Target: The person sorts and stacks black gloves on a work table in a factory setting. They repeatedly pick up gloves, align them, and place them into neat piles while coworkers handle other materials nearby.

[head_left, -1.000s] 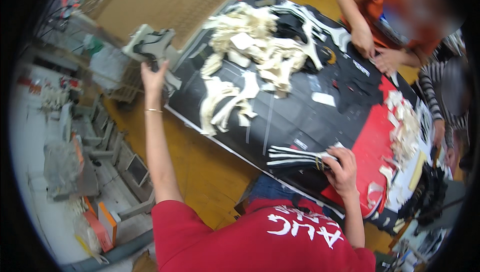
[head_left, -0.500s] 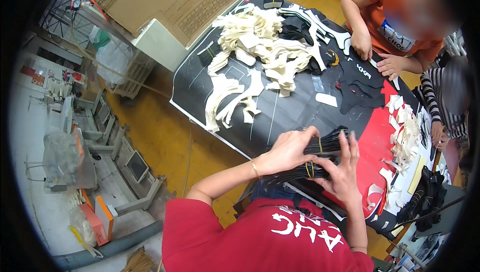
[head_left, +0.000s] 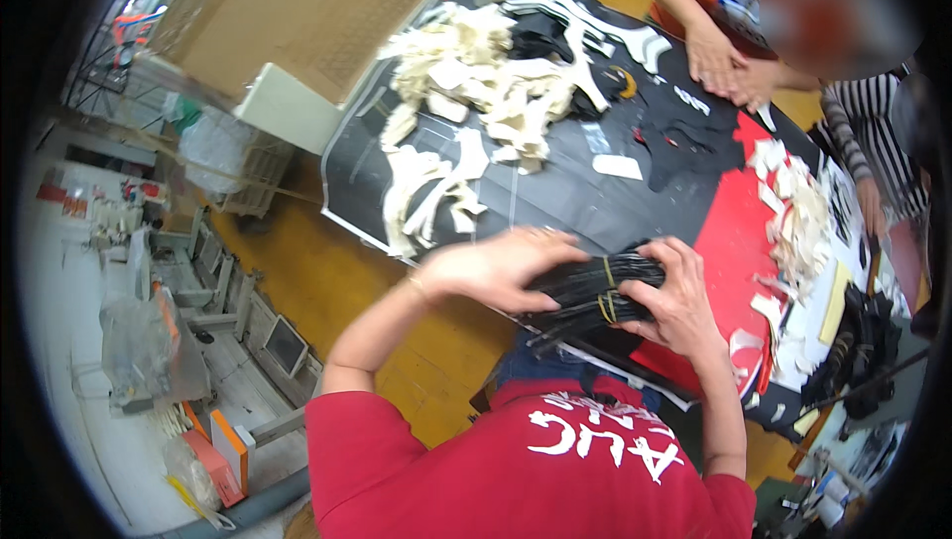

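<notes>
Two bundles of thin black strips [head_left: 587, 289], bound with yellow bands, lie one beside the other between my hands at the near edge of the table. My right hand [head_left: 682, 299] grips their right end, the thumb across the nearer bundle and the fingers curled over the farther one. At their left end is my left hand [head_left: 501, 266], smeared by motion, with its fingers stretched along the far side and its thumb on the near side. The strips' loose left ends fan out below the left thumb.
Cream fabric pieces [head_left: 466, 63] are heaped on the black table cover [head_left: 555, 207]. A red sheet [head_left: 722, 241] and white scraps [head_left: 798, 207] lie to the right. Across the table, a person's hands [head_left: 729, 73] press on black material. A large cardboard box [head_left: 297, 18] stands at the back left.
My left hand has slid leftward from the top of the bundles to their left end, its fingers straightening. My right hand has closed further over the right end. The view has shifted slightly.
</notes>
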Demonstrator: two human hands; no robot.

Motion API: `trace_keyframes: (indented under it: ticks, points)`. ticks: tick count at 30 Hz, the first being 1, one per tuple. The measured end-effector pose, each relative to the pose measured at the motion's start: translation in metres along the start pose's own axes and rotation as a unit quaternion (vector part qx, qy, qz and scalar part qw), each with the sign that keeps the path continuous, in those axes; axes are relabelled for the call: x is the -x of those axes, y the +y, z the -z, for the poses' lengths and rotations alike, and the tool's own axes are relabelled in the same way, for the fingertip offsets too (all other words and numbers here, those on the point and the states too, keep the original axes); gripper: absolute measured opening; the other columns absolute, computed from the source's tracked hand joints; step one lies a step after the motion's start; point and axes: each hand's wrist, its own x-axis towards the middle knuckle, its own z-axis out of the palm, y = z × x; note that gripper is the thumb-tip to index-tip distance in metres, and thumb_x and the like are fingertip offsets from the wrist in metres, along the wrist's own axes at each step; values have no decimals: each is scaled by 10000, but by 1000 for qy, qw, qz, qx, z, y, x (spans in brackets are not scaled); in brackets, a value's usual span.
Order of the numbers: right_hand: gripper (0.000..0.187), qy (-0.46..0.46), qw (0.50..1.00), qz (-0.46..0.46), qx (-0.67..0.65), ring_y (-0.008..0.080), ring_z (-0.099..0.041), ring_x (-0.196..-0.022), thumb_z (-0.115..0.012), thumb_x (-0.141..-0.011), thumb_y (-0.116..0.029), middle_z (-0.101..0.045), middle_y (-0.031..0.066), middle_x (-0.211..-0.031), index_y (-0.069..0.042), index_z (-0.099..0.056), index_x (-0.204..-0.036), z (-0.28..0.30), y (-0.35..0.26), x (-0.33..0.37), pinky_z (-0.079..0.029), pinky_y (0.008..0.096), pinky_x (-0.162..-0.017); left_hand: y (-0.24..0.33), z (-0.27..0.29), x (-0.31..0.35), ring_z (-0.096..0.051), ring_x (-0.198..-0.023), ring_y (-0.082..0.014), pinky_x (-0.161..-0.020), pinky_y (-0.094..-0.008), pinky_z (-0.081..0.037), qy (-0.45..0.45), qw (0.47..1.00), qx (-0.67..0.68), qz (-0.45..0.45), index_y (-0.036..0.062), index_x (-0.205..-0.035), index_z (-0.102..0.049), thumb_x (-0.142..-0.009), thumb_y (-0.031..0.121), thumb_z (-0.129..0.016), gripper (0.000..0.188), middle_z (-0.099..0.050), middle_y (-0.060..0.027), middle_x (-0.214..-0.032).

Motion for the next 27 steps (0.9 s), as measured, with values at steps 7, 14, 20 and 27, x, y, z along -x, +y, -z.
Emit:
trace_keyframes:
  ticks: [7,14,20,27]
  points:
    - [287,83,983,152,64,292,-528,-1119,-721,-710,-132,-477,99,-1186,-170,-669,-989,-21,6,25,-514,359,-912,-127,128,79,-551,-1228,-332,-1044,-402,-421,395,807,-264,350,41,-1369,-487,-833,253,-718,621,-567,-235,-1316]
    - [318,85,974,163,132,211,-515,-1094,-730,-719,-130,-531,73,-1255,-228,-690,-1019,-37,-2,52,-461,299,-822,-232,119,132,-441,-1350,-382,-1139,-410,-337,285,825,-133,469,-30,-1472,-315,-781,248,-722,849,-464,-291,-1419]
    - [185,25,994,101,24,320,-473,-1230,-679,-774,-154,-529,88,-1236,-163,-665,-959,-21,-7,28,-466,463,-956,-237,120,130,-550,-1233,-380,-1042,-415,-437,295,819,-186,455,5,-1344,-510,-798,220,-772,642,-590,-258,-1288]
    - [478,-70,994,74,-43,344,-494,-1219,-833,-592,-174,-514,131,-1240,-146,-620,-1019,1,-9,-8,-448,465,-977,-212,135,161,-596,-1164,-282,-938,-347,-501,428,765,110,469,-49,-1389,-461,-915,298,-674,625,-610,-240,-1263]
